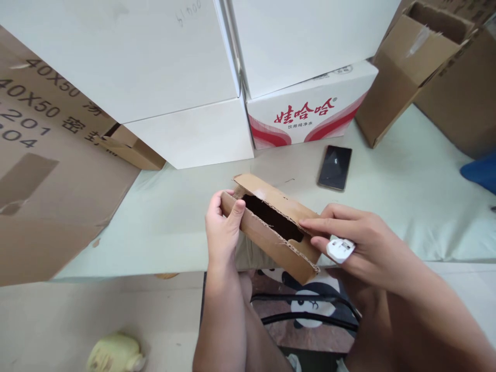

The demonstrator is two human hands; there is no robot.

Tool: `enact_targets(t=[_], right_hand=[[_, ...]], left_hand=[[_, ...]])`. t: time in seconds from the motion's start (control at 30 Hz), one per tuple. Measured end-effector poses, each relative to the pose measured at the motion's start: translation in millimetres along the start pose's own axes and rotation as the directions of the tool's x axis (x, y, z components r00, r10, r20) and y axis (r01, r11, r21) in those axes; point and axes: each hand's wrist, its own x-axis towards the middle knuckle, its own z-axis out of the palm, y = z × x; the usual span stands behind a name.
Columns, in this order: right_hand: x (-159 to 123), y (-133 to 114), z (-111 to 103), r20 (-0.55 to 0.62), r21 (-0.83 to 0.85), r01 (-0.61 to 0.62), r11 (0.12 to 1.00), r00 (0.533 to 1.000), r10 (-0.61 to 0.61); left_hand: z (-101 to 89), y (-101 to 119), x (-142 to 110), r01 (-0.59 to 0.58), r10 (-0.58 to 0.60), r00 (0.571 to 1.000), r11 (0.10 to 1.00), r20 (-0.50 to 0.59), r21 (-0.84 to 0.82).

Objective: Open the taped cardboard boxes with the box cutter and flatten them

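Over the near edge of the surface (pixel 166 222) is the box (pixel 275 250), its left end clasped in my left grip (pixel 225 222). My right grip (pixel 364 238) touches its far rim and, nearer than the phone (pixel 335 168), pinches a charger (pixel 341 250).

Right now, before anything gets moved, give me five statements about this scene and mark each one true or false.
1. The left hand grips the small cardboard box. True.
2. The small cardboard box is closed on top. False: its top is open, showing a dark inside.
3. The right hand holds a white adapter. True.
4. The phone lies on the pale green cover. True.
5. The phone is under the left hand. False: it lies apart from both hands, in front of the white box with red lettering.
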Motion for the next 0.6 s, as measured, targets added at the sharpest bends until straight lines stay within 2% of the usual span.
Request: enact_targets(t=[0.27,0.47,0.6], right_hand=[[-0.7,0.2,0.8,0.011,-0.005,-0.007,1.0,1.0,0.007],[0.7,-0.6,0.5,0.077,-0.032,-0.048,0.998,0.996,0.05],[0.8,-0.5,1.0,0.126,-0.047,-0.065,0.997,0.99,0.071]], left_hand=[[1.6,0.3,1.6,-0.018,0.018,1.0,0.999,-0.014,0.032],[2.6,-2.0,2.9,-0.011,0.011,1.0,0.997,-0.007,0.073],[2.2,-1.9,3.3,-0.033,0.04,0.998,0.986,-0.038,0.166]])
